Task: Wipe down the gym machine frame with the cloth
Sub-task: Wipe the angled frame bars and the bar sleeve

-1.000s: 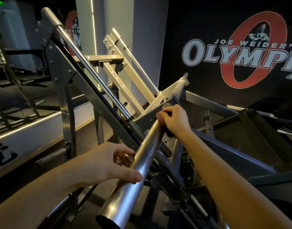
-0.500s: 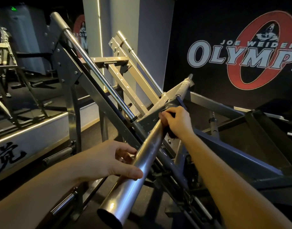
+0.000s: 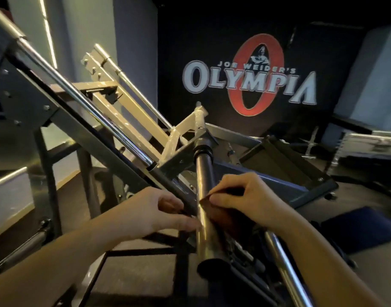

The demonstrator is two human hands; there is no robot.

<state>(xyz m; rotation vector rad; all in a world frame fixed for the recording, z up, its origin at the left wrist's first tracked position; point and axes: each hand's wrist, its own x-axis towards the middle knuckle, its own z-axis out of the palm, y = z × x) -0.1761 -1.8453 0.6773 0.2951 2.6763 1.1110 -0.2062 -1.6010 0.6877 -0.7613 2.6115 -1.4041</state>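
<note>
A chrome bar (image 3: 204, 178) of the grey gym machine frame (image 3: 83, 131) juts toward me at the centre. My right hand (image 3: 247, 196) pinches a dark cloth (image 3: 221, 214) and holds it against the bar's right side, about halfway along. My left hand (image 3: 150, 211) sits just left of the bar, its thumb lying on the tube and its fingers curled in behind it. The bar's open end (image 3: 212, 265) points at me below both hands.
A long chrome guide rod (image 3: 90, 111) slopes up to the left above the frame rail. Cream-painted struts (image 3: 132, 129) stand behind it. A second chrome tube (image 3: 283, 269) runs down at the lower right. A dark wall with an Olympia logo (image 3: 250, 80) is behind.
My right hand has slid down the bar toward me with the cloth, from the collar end to the middle. My left hand stays low on the bar. The view has swung right.
</note>
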